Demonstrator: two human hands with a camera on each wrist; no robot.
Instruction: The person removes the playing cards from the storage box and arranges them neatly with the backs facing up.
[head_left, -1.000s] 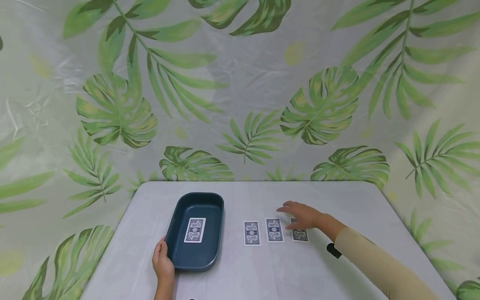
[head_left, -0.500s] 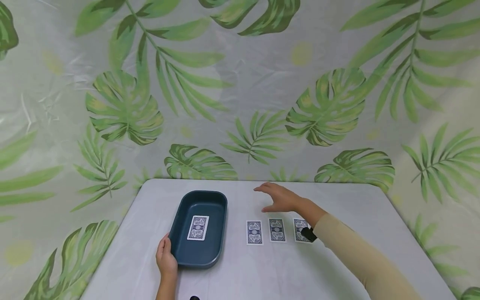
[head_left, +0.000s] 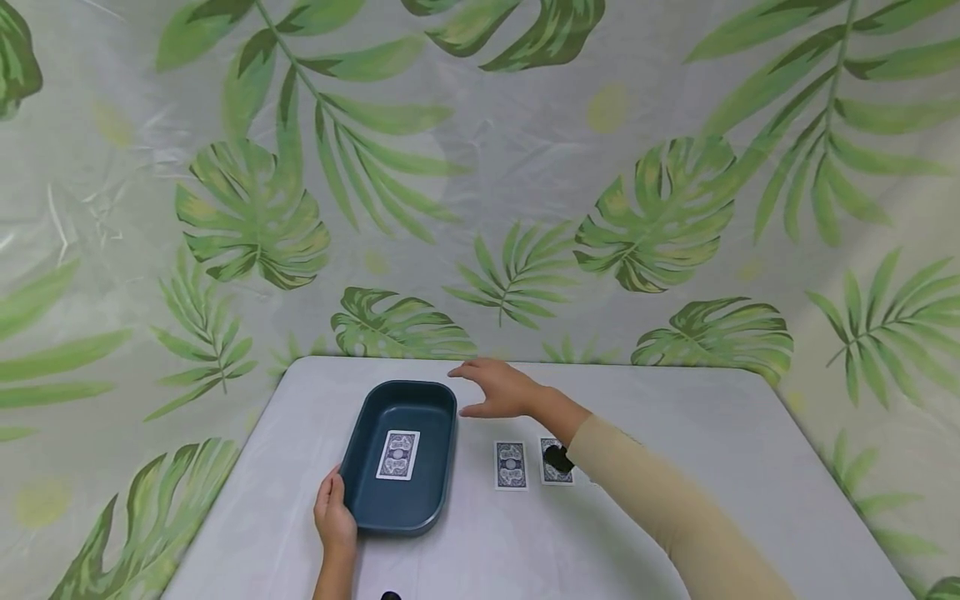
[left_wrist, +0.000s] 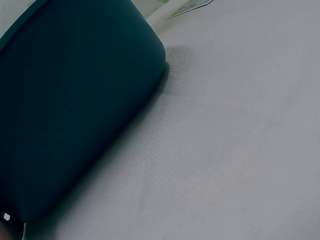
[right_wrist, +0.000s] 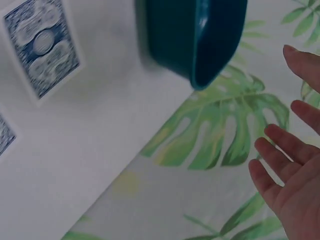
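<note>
A dark blue-green tray [head_left: 398,521] lies on the table's left side, with one face-down playing card [head_left: 398,455] flat inside it. My left hand [head_left: 335,512] rests against the outer wall at the tray's near left corner, its fingers pointing forward. Above the table, just right of the tray's far end, is my right hand [head_left: 501,388], thumb and fingers spread with nothing between them. Below it lie a left playing card [head_left: 512,465] and a middle playing card [head_left: 551,477], the latter partly covered by a black wrist device. The sleeve hides nearly all of a third card.
The white table [head_left: 465,558] ends at the back against a leaf-patterned curtain [head_left: 517,167]. In the right wrist view the tray [right_wrist: 172,30] stands near the table's edge, with a card [right_wrist: 42,42] to its left.
My right hand has moved left from over the rightmost card to beside the tray, its fingers staying spread. My left hand stays at the tray. The cards lie as before.
</note>
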